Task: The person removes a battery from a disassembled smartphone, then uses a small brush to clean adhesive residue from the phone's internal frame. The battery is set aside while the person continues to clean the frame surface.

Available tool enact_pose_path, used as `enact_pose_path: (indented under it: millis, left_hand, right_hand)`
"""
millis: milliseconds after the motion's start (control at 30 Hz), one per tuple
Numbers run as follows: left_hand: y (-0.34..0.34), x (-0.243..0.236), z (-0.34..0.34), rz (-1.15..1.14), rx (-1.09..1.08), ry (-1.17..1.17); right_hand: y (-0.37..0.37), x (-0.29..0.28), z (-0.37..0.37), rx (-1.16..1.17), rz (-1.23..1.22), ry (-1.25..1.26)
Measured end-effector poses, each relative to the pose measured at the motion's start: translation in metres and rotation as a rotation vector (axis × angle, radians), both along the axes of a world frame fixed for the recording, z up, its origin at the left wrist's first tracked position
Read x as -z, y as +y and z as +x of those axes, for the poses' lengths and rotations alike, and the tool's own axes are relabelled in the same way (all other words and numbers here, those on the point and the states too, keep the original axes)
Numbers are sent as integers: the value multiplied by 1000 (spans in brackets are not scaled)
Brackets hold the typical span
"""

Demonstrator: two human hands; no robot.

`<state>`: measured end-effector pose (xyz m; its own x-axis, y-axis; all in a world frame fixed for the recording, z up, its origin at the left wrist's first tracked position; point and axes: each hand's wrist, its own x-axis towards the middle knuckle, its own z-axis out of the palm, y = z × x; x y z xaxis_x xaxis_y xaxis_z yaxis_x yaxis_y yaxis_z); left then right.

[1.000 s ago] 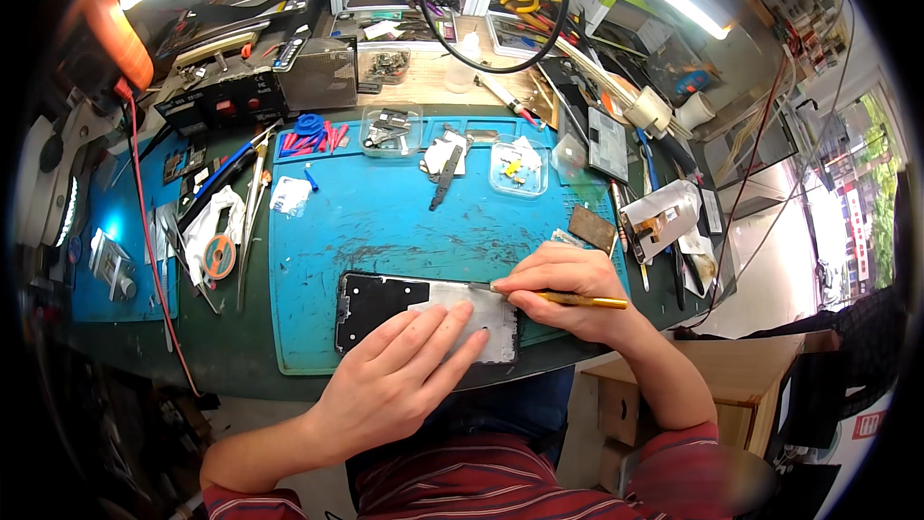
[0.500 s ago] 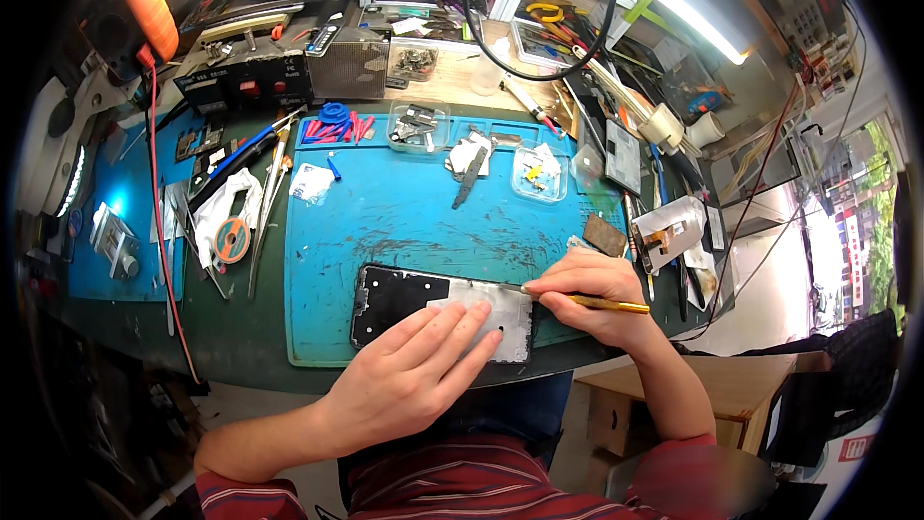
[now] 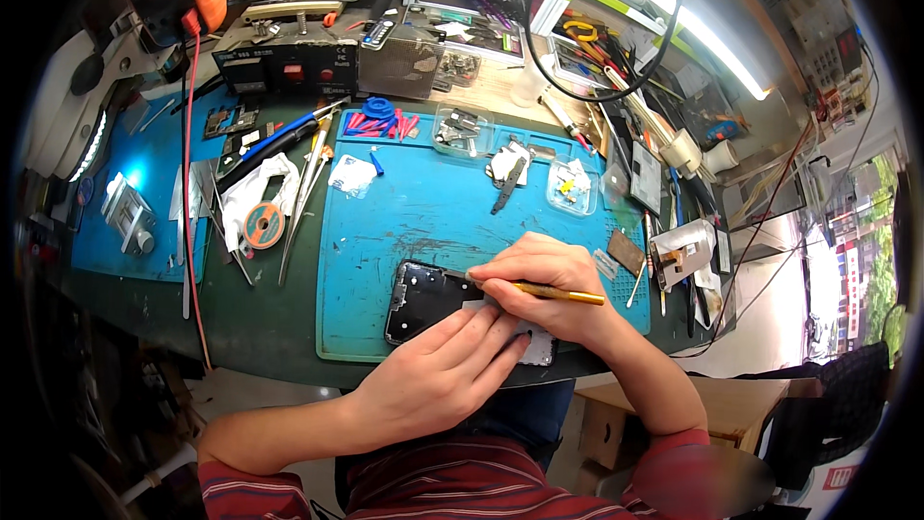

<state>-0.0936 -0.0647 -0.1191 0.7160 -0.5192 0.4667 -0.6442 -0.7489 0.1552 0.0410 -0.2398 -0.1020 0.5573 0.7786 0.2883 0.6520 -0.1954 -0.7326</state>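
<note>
A phone frame (image 3: pixel 423 301), black at its left end and silver-grey at its right, lies flat near the front edge of the blue work mat. My left hand (image 3: pixel 452 356) rests across the silver part with its fingers stretched out and close together. In my right hand (image 3: pixel 544 284) is a slim gold pen-shaped tool (image 3: pixel 563 294), gripped like a pen over the frame's far long edge. The tool's tip and much of the silver part are hidden by my fingers, which come close to those of my left hand.
Tweezers (image 3: pixel 306 195) and an orange spool (image 3: pixel 263 225) lie left of the blue mat (image 3: pixel 366 241). Clear boxes of small parts (image 3: pixel 464 131) stand along its far side. At the right are a brown plate (image 3: pixel 626 253) and a cotton swab (image 3: pixel 635 284). A red cable (image 3: pixel 196 202) hangs down at the left.
My right hand has moved left along the frame's far edge with the tool and now nearly meets my left hand. My left hand still lies on the frame. The whole view has shifted.
</note>
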Motion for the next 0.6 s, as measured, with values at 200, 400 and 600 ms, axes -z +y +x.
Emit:
enact_pose_path:
  millis: [200, 400, 600]
  left_hand:
    - [1, 0, -1, -17, 0, 8]
    - [2, -1, -1, -18, 5, 14]
    - [3, 1, -1, -52, 9, 21]
  right_hand:
    - [13, -3, 0, -5, -16, 20]
    - [18, -6, 3, -21, -38, 56]
    - [4, -3, 3, -48, -25, 29]
